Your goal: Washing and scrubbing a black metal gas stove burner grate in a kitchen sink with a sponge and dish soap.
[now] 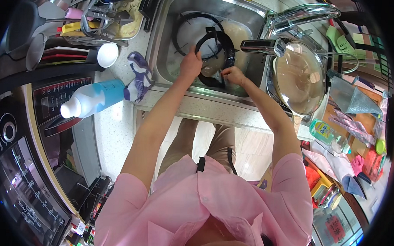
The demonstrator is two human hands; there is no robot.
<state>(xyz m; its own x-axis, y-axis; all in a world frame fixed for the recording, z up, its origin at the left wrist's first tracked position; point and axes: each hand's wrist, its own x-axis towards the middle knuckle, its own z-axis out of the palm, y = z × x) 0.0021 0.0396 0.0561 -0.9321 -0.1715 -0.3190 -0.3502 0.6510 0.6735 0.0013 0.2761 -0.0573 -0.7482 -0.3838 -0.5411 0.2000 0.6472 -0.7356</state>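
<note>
A wide black ring-shaped gas stove pan support [230,47] is tilted above the sink basin, short prongs projecting from its rim. My left hand [191,63] grips its left side, thumb over the rim. At its lower right, my right hand [233,75] has bent fingers closed on the edge beside a prong; whether a small scrubber is also under those fingers is hidden. A second, thinner black pan support [177,41] with inward prongs lies in cloudy, foamy water [242,33], partly covered by the held ring. Around both is a stainless steel sink [163,61].
A chrome faucet [305,14] reaches over the sink's right side, near a glass pan lid [299,77]. Left on the counter are a purple-white cloth [138,77] and a bottle of blue liquid [108,92]. A green-tinted bottle [327,132] lies at right.
</note>
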